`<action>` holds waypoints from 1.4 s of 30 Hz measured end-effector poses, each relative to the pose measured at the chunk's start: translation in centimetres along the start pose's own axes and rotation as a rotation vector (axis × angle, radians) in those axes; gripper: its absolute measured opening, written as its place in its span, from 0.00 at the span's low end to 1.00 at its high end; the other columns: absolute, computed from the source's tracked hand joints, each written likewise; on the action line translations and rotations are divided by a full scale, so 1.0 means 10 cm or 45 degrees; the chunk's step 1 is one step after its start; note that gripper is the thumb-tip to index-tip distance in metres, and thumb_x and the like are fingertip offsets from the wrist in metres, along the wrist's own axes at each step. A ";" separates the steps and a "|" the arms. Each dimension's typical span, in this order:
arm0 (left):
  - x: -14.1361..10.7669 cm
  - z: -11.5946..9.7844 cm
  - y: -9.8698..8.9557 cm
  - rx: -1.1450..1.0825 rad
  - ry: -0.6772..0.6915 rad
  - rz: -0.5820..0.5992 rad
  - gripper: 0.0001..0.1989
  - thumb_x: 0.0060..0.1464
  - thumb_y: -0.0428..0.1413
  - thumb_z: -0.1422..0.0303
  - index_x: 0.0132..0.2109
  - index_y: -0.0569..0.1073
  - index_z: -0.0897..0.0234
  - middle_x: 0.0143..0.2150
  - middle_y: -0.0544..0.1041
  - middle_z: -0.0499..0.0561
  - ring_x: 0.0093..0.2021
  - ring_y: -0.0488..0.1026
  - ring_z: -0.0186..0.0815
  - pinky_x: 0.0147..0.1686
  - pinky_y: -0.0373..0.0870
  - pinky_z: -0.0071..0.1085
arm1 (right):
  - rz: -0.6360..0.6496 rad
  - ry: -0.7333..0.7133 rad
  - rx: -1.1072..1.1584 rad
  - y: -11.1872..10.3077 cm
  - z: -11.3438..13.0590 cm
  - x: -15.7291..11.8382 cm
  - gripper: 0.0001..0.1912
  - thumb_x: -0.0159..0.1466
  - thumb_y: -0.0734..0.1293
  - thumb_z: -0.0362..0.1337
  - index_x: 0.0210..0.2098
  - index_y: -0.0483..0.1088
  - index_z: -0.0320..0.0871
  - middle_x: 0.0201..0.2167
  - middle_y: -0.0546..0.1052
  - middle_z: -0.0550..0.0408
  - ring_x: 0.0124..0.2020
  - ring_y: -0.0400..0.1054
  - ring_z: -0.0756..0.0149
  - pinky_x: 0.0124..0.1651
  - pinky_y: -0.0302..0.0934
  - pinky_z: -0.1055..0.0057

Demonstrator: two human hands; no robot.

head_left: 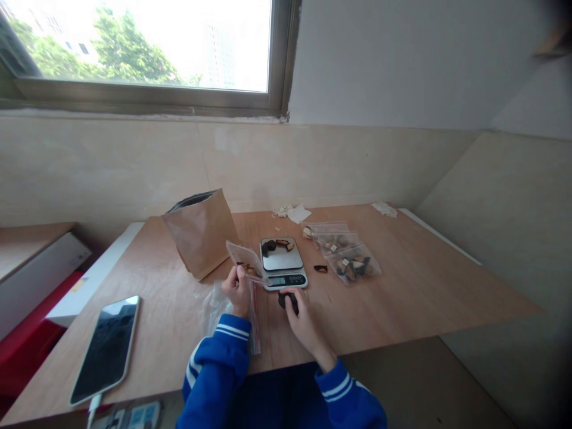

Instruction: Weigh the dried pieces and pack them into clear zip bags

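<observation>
My left hand (pixel 238 289) pinches the edge of a clear zip bag (pixel 246 255) with a few brown pieces in it, held tilted beside the scale. My right hand (pixel 304 319) grips a dark, dried slice (pixel 288 301) in front of the scale's display. The white kitchen scale (pixel 281 262) carries several dark and tan dried pieces (pixel 277 245) on its plate. One loose dark piece (pixel 320 269) lies on the table to the right of the scale. More flat plastic bags (pixel 215 310) lie under and beside my left wrist.
A brown paper bag (pixel 201 232) stands open at the back left. Several filled zip bags (pixel 353 262) overlap right of the scale. A tablet (pixel 107 348) with a charging cable (pixel 95 408) lies at the left. White scraps (pixel 297 213) lie by the wall.
</observation>
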State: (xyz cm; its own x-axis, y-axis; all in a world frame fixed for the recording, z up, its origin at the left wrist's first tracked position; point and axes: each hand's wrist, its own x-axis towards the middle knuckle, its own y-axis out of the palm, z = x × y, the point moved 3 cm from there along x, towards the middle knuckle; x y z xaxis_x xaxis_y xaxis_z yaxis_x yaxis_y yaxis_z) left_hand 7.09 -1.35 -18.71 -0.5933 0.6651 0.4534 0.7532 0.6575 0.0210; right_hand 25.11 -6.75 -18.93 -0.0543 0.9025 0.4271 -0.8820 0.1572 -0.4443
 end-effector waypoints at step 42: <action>-0.01 -0.02 0.03 -0.038 0.156 0.076 0.20 0.60 0.48 0.61 0.21 0.59 0.62 0.17 0.56 0.41 0.18 0.53 0.27 0.21 0.50 0.27 | 0.261 -0.396 0.085 0.18 1.05 1.33 0.09 0.64 0.65 0.32 0.44 0.73 0.44 0.42 0.69 0.53 0.45 0.67 0.67 0.51 0.61 0.69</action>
State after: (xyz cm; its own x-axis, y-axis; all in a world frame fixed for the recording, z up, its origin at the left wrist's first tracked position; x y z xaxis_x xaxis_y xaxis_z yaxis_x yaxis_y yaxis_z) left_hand 7.43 -1.28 -18.55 -0.5096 0.6532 0.5601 0.7952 0.6062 0.0166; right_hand 17.89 1.38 -5.79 -0.3635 0.7460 0.5581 -0.8660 -0.0497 -0.4976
